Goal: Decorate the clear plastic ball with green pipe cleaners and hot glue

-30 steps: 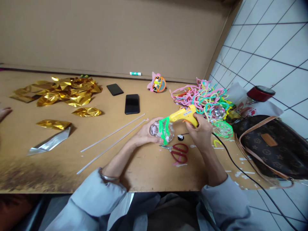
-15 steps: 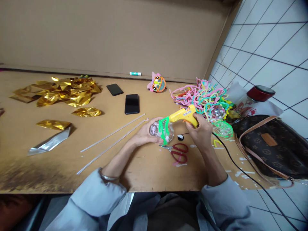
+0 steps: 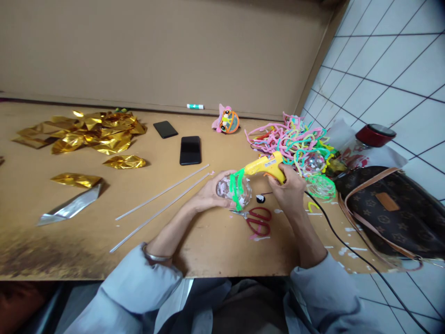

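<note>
Presently, your left grip grasps the clear, green-banded ball beside the red-handled metal scissors; your right grip clasps the yellow plastic glue gun. Gluing appears underway: steady both for precise nozzle placement.

a clear, rounded plastic ball, shiny and see-through, sits in the left hand over the table; whether it touches the surface cannot be told. bright green fuzzy strips run down its front, slanting across at the top and meeting near the bottom. a yellow hot glue gun with an orange trigger and a pale label is gripped in the right hand. it tilts gently, nozzle end leftward at the strips' upper edge; contact is unclear. its black cord trails toward the lower right.
</note>
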`<control>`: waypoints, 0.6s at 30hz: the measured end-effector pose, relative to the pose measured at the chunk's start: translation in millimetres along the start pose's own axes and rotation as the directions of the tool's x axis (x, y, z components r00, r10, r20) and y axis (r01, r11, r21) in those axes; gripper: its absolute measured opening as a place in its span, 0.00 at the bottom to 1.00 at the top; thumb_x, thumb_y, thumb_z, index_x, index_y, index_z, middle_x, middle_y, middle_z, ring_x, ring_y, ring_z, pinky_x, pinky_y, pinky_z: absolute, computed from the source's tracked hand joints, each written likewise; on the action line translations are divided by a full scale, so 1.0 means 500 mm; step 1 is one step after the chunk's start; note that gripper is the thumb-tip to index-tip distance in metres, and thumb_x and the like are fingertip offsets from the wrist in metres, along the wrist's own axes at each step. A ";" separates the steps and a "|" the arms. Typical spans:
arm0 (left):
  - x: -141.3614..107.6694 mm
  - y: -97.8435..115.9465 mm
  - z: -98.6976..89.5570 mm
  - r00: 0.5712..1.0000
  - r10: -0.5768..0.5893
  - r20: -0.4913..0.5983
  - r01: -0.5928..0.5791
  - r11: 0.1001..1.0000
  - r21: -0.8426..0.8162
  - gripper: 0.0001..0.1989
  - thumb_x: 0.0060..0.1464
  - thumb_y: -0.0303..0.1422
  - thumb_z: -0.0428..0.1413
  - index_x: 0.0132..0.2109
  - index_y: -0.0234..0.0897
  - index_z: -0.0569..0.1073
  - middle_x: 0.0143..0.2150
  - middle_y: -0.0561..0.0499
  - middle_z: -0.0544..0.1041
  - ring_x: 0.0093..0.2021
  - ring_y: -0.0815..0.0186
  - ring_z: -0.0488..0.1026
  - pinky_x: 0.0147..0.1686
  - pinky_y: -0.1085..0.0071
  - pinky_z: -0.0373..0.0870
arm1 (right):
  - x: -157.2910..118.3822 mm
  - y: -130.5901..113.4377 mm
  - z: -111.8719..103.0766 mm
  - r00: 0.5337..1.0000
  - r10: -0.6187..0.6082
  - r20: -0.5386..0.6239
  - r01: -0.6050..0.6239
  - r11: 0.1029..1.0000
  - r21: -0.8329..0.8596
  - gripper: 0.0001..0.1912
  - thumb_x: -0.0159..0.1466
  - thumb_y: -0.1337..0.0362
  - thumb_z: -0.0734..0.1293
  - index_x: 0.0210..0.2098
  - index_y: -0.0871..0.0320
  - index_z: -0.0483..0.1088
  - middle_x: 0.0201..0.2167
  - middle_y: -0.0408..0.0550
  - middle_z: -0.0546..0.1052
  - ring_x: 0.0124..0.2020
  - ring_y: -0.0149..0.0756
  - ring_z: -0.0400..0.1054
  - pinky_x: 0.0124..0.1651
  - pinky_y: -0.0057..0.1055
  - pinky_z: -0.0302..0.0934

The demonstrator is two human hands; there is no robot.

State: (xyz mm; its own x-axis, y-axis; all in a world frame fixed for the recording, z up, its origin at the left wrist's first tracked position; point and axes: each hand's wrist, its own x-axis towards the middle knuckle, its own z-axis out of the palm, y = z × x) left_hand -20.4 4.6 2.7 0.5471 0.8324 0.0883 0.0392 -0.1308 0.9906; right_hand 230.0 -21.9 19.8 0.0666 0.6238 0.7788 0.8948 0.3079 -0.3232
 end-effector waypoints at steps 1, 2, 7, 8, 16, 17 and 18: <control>0.000 -0.001 0.000 1.000 0.003 -0.001 -0.003 1.000 0.000 0.50 0.31 0.40 0.73 0.63 0.39 0.65 0.59 0.44 0.72 0.55 0.51 0.72 0.53 0.62 0.70 | 0.000 0.001 0.001 1.000 0.003 0.001 -0.003 1.000 0.000 0.10 0.60 0.58 0.66 0.38 0.55 0.71 0.33 0.50 0.80 0.32 0.42 0.73 0.38 0.37 0.67; 0.000 -0.002 0.000 1.000 0.008 -0.002 -0.008 1.000 0.001 0.49 0.32 0.39 0.73 0.63 0.39 0.66 0.59 0.44 0.72 0.55 0.51 0.72 0.54 0.62 0.69 | -0.001 0.002 0.002 1.000 0.010 0.002 -0.010 1.000 -0.002 0.10 0.60 0.58 0.66 0.38 0.55 0.72 0.33 0.50 0.80 0.32 0.42 0.73 0.38 0.37 0.67; 0.000 0.002 0.001 1.000 0.015 -0.018 -0.015 1.000 0.001 0.48 0.32 0.40 0.73 0.63 0.39 0.66 0.58 0.44 0.73 0.54 0.52 0.72 0.53 0.63 0.70 | -0.003 0.004 0.008 0.997 0.071 0.022 -0.071 0.997 0.016 0.12 0.58 0.56 0.67 0.39 0.56 0.72 0.33 0.50 0.80 0.32 0.43 0.72 0.39 0.38 0.67; 0.000 0.003 0.001 1.000 0.013 -0.021 -0.013 1.000 0.002 0.48 0.32 0.40 0.73 0.62 0.38 0.67 0.58 0.44 0.73 0.54 0.52 0.72 0.53 0.63 0.70 | -0.003 0.004 0.009 0.995 0.089 0.034 -0.090 0.996 0.026 0.13 0.57 0.55 0.67 0.38 0.56 0.72 0.32 0.50 0.79 0.31 0.42 0.72 0.38 0.38 0.66; 0.000 0.003 -0.004 0.998 -0.008 -0.058 0.008 1.000 -0.004 0.51 0.31 0.38 0.73 0.64 0.38 0.65 0.60 0.43 0.73 0.57 0.50 0.72 0.57 0.60 0.68 | 0.004 0.045 0.018 0.917 0.367 0.159 -0.362 0.930 -0.056 0.18 0.54 0.47 0.67 0.27 0.57 0.72 0.22 0.44 0.70 0.25 0.36 0.62 0.32 0.33 0.59; 0.000 0.001 -0.005 0.998 -0.007 -0.063 0.007 1.000 -0.002 0.51 0.31 0.38 0.73 0.65 0.38 0.65 0.60 0.43 0.73 0.57 0.50 0.72 0.57 0.60 0.68 | 0.002 0.054 0.023 0.912 0.371 0.173 -0.363 0.929 -0.077 0.18 0.53 0.47 0.67 0.25 0.57 0.71 0.21 0.43 0.69 0.25 0.36 0.61 0.31 0.33 0.58; 0.000 0.000 -0.005 0.998 -0.005 -0.068 0.005 1.000 0.001 0.51 0.31 0.38 0.73 0.65 0.39 0.64 0.60 0.44 0.73 0.57 0.50 0.72 0.57 0.60 0.68 | -0.002 0.064 0.029 0.911 0.372 0.181 -0.358 0.928 -0.104 0.18 0.53 0.47 0.67 0.23 0.56 0.69 0.19 0.43 0.67 0.25 0.36 0.60 0.30 0.33 0.57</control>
State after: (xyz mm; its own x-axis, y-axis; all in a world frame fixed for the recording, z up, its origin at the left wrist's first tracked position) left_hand -22.5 6.0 2.8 0.4884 0.8680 0.0898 0.0430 -0.1268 0.9910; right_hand 252.3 -2.4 0.8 0.3133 0.8124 0.4917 0.8523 -0.0122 -0.5229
